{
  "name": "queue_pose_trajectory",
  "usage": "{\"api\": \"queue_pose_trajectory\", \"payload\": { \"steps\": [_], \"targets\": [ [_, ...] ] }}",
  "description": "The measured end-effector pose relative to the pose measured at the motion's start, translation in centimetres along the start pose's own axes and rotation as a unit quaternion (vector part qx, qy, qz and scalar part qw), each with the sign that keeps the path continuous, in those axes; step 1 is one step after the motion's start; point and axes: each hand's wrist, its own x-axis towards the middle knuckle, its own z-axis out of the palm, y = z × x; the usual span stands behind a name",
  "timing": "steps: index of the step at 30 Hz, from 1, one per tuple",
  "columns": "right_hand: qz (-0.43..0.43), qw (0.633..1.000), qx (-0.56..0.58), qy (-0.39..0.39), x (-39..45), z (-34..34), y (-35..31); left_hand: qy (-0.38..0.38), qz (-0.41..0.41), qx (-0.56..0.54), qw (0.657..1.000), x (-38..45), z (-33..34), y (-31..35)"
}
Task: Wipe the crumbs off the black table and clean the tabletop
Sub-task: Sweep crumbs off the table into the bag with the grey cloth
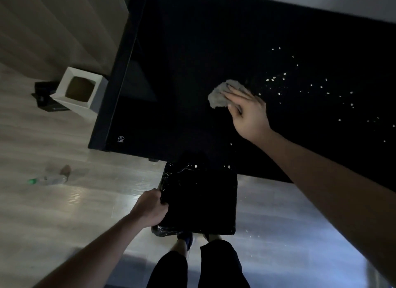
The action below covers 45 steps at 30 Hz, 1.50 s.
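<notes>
The black table (192,62) fills the upper middle and right of the head view. Pale crumbs (310,88) lie scattered over its right half. My right hand (248,109) presses a crumpled grey cloth (220,93) flat on the tabletop with straight fingers, just left of the crumbs. Below the table's front edge, my left hand (150,208) grips the rim of a black bin lined with a black bag (199,202). A few crumbs (196,166) lie on the bag's far rim by the table edge.
A white square bin (79,90) stands on the wooden floor left of the table, with a dark box (44,95) beside it. A clear plastic bottle with a green cap (49,179) lies on the floor at left. My feet (185,239) are just below the black bin.
</notes>
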Motion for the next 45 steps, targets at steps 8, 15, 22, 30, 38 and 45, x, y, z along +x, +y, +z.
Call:
{"api": "queue_pose_trajectory", "payload": {
  "steps": [8,15,22,30,38,45],
  "targets": [
    [-0.047,0.997,-0.049,-0.034,-4.8,3.2,-1.4,-0.004,-0.01,0.004,1.0,-0.1,0.6,0.3],
    [-0.178,0.968,0.017,-0.178,-15.5,4.7,-3.6,-0.005,-0.013,0.012,1.0,-0.4,0.5,0.6],
    [-0.106,0.981,0.127,-0.103,-17.5,2.2,-3.9,-0.004,-0.009,0.012,1.0,0.1,0.9,1.0],
    [0.05,0.996,0.067,0.039,-5.8,-2.7,1.7,-0.014,0.0,-0.018,1.0,0.7,1.3,2.1],
    [-0.011,1.0,-0.027,0.011,-7.7,2.8,-3.0,-0.021,0.006,-0.018,1.0,1.2,1.2,2.4],
    [-0.09,0.987,0.012,-0.129,-16.5,3.9,-6.0,-0.015,0.004,0.005,1.0,1.2,1.1,1.8]
  ]
}}
